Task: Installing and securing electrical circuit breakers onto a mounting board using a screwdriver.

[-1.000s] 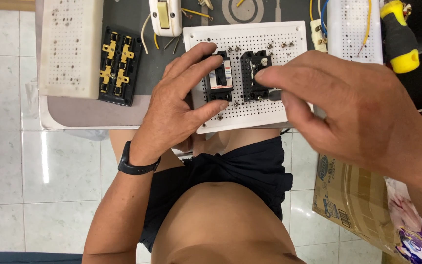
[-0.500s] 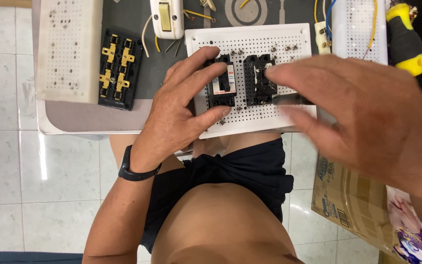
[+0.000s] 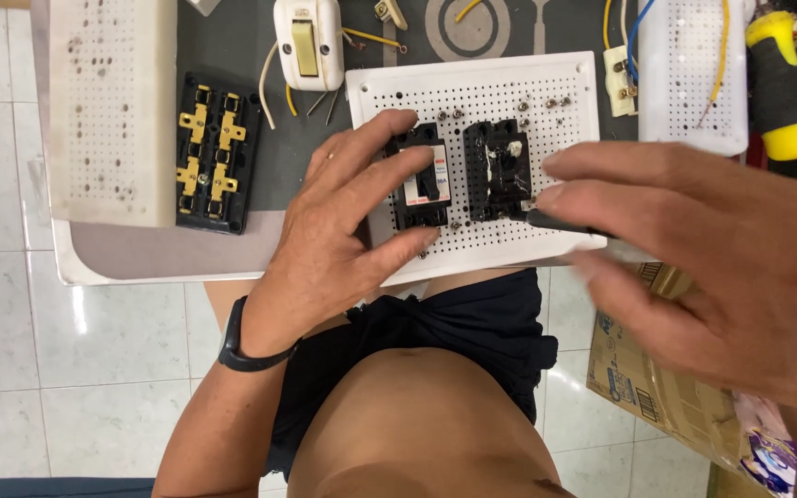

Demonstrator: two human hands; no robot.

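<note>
Right hand point(image 3: 721, 267) blurred and cut off at frame edge, thin tool point(image 3: 569, 224) mostly hidden beneath it

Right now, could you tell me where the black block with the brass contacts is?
In the head view, the black block with brass contacts lies upper left, between the worn perforated board and the white switch.
</note>
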